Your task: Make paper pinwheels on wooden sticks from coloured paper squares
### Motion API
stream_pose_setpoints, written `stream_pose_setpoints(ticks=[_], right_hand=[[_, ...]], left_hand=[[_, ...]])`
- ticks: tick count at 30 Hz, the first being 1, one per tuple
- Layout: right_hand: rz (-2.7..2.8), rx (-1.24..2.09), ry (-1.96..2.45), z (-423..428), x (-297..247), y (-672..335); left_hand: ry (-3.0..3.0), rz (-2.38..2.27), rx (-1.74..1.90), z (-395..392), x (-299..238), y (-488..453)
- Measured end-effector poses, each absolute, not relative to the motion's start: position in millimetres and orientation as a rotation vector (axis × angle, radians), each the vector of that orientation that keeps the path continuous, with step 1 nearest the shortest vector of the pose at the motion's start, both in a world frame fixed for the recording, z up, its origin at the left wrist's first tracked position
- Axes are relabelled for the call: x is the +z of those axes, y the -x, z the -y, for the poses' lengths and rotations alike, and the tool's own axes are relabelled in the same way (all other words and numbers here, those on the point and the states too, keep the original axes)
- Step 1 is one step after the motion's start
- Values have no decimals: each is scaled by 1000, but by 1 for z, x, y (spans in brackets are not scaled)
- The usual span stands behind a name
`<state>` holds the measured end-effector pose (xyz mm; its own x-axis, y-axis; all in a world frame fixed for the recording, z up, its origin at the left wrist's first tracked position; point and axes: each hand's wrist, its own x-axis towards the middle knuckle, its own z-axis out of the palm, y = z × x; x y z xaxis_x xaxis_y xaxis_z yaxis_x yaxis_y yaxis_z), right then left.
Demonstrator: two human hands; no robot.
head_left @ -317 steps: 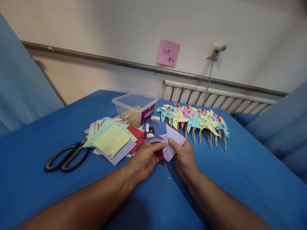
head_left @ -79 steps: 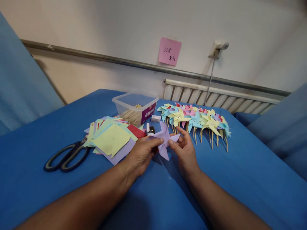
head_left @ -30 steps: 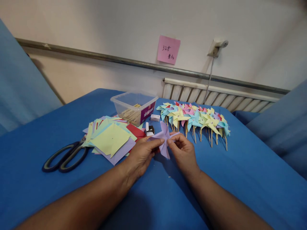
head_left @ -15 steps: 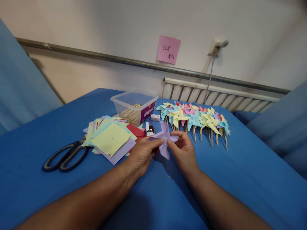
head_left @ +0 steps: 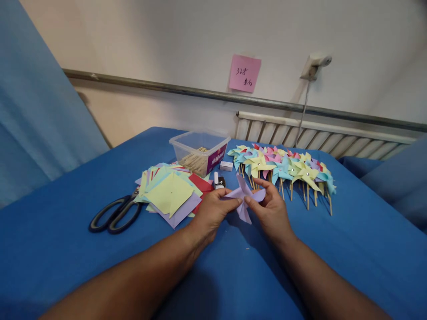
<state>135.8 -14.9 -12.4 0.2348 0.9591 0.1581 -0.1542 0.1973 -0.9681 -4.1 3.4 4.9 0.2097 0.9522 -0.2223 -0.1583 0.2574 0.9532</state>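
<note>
Between my two hands is a purple paper pinwheel (head_left: 245,213), its blades folded in toward the middle and no stick visible on it. My left hand (head_left: 213,213) pinches it from the left, thumb near the centre. From the right, my right hand (head_left: 271,211) grips it, its thumb also pressed close to the centre. Just behind the pinwheel stands a small open box (head_left: 219,181) with dark, shiny contents too small to name. To the left of my left hand lies a pile of coloured paper squares (head_left: 170,193), a yellow one on top.
Black-handled scissors (head_left: 115,215) lie left of the papers. A clear plastic tub (head_left: 187,153) holds wooden sticks, with a small white box (head_left: 226,166) beside it. Many finished pinwheels on sticks (head_left: 282,169) lie at the back right. The blue-covered table (head_left: 140,271) meets a wall with a radiator (head_left: 320,133).
The view has shifted, so everything sits a little further right in the picture. Both hands still hold the purple pinwheel, which is tilted slightly differently.
</note>
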Motion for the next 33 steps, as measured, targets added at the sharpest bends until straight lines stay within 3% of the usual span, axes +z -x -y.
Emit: stream_pose_setpoints(ticks=[24,33], right_hand=[[1228,1051,1029,9,-19,-140],[1006,1034,970,-5,-28,-145]], left_hand=[[-1414,-1132,790,-20,24,17],[-1232,-1205,1083,-35,22,27]])
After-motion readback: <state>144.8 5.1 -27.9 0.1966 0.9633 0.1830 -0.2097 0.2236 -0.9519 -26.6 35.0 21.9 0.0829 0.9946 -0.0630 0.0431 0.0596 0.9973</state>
